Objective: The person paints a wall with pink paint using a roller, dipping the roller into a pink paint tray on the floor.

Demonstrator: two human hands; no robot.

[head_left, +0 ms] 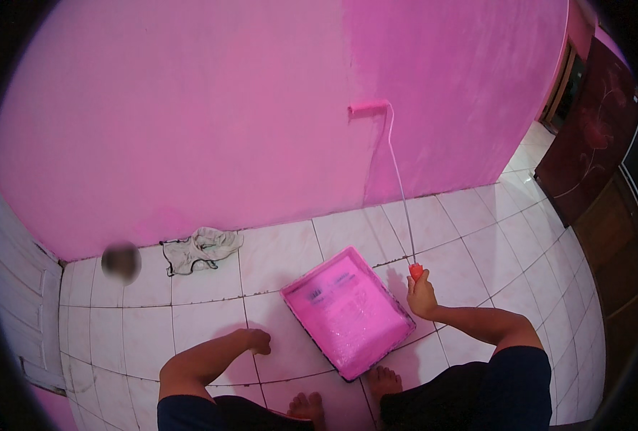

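Note:
My right hand point(422, 296) is closed around the red handle of a long-framed paint roller point(404, 188). Its pink roller head point(368, 108) rests against the pink wall, at the border between a lighter area and a deeper pink one. My left hand point(259, 340) hangs low over the floor with its fingers curled, and nothing shows in it. Between my two hands a paint tray point(398, 327), coated in wet pink paint, lies tilted on the tiles just ahead of my bare feet.
The wall point(211, 108) meets a floor of white tiles point(276, 251). By its foot lie a crumpled pale cloth point(202, 250) with dark edging and a blurred dark round shape point(121, 263). A white door point(24, 287) stands left, a dark red flowered panel point(592, 129) right.

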